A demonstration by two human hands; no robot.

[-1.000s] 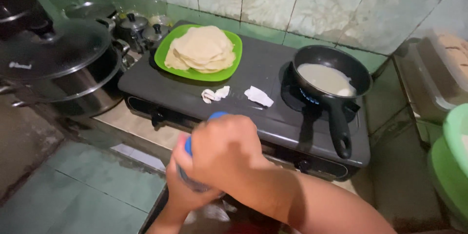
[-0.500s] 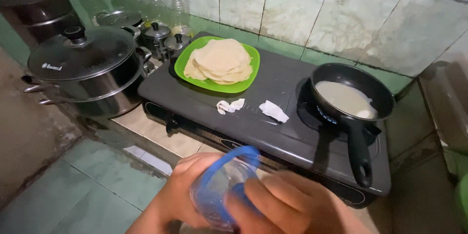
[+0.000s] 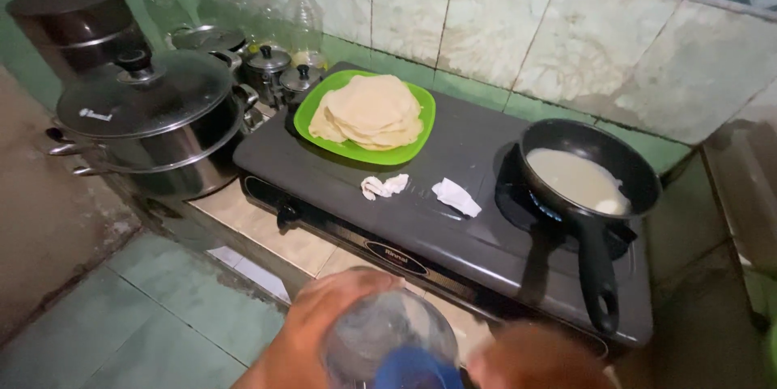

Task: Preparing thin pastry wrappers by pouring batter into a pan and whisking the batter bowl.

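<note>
The left hand [image 3: 320, 332] is closed around a clear plastic container [image 3: 387, 339], held low at the near edge of the view, in front of the stove [image 3: 437, 235]. A blue part [image 3: 413, 371], likely its lid or rim, shows at the container's near side. The right hand [image 3: 534, 357] is a blur just right of it, and I cannot tell whether it grips anything.

The work looks to be thin flatbreads cooked one at a time. A black frying pan [image 3: 566, 150] sits on the right burner with a pale round of batter [image 3: 576, 180] spread in it. On the far left of the stove, a green plate [image 3: 312, 118] carries a stack of finished rounds [image 3: 371, 111]. Judging by this, any move with the container calls for a steady two-handed hold kept well apart from the hot pan handle [image 3: 595, 276].

Two crumpled white scraps [image 3: 384, 187] lie between plate and pan. The stove stands on a tiled table [image 3: 267, 247]. To the left are a lidded steamer pot [image 3: 154, 126], small lidded pots [image 3: 269, 65] and orange-capped bottles [image 3: 303, 17], against a tiled wall [image 3: 502, 25].
</note>
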